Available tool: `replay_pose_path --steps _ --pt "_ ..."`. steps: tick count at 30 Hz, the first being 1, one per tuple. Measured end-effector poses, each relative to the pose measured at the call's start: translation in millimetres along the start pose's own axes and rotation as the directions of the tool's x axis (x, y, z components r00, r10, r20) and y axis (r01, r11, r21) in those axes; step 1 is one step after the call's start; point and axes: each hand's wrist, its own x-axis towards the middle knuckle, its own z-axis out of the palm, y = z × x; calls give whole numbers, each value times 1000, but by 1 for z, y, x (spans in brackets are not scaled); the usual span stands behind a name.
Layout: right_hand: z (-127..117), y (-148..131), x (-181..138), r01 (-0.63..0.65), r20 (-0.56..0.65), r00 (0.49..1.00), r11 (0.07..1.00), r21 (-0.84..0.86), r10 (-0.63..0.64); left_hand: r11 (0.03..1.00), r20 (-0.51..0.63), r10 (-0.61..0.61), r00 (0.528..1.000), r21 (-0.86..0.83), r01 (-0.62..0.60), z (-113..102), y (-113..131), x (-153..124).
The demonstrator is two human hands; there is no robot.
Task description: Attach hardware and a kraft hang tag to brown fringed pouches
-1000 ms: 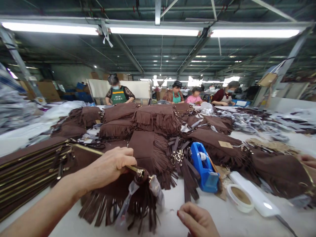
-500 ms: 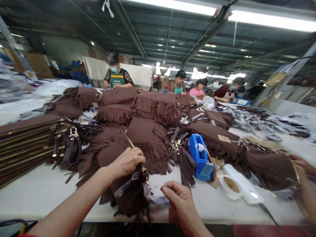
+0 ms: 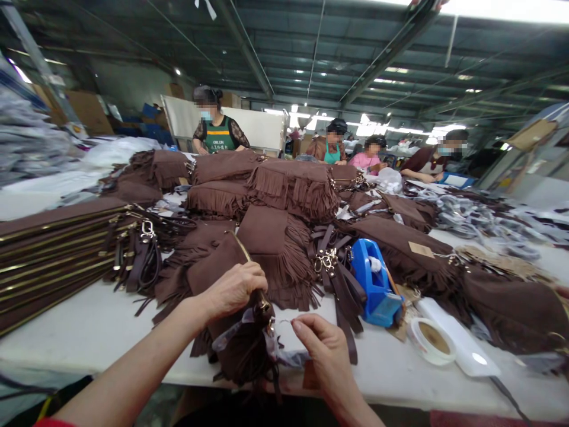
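Note:
My left hand (image 3: 233, 287) is closed round the zipped top edge of a brown fringed suede bag (image 3: 222, 276), near its gold zipper end (image 3: 264, 306). The bag hangs over the near edge of the white table (image 3: 89, 326). A clear plastic wrap (image 3: 249, 332) dangles from the zipper end. My right hand (image 3: 322, 350) sits just right of it, thumb and forefinger pinched on something thin like a thread or small ring, too small to name.
Heaps of brown fringed bags (image 3: 284, 190) cover the table. A stack of flat zipped bags (image 3: 53, 249) lies at the left, loose straps (image 3: 331, 270) in the middle. A blue tape dispenser (image 3: 376, 284), tape roll (image 3: 431, 341) and white device (image 3: 457, 344) stand right. Several people work at the far side.
My left hand has drawn the bag toward the near table edge, where it now hangs. My right hand has risen and pinched beside the zipper end. The camera has tilted down.

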Motion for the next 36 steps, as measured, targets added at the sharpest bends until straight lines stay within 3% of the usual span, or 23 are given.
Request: replay_pose_path --steps 5,14,22,36 --pt "-2 9 1 33 7 999 997 -76 -32 1000 6 -8 1000 -10 8 4 3 1" --pt "-11 27 0 -59 -98 993 997 54 64 984 95 -71 993 -156 86 -6 31 5" --pt "-17 33 -5 -103 -92 990 990 92 111 996 83 66 994 -71 -60 13 36 2" --pt "-17 41 1 115 -37 991 954 -275 -130 994 37 113 993 -20 -112 26 35 2"
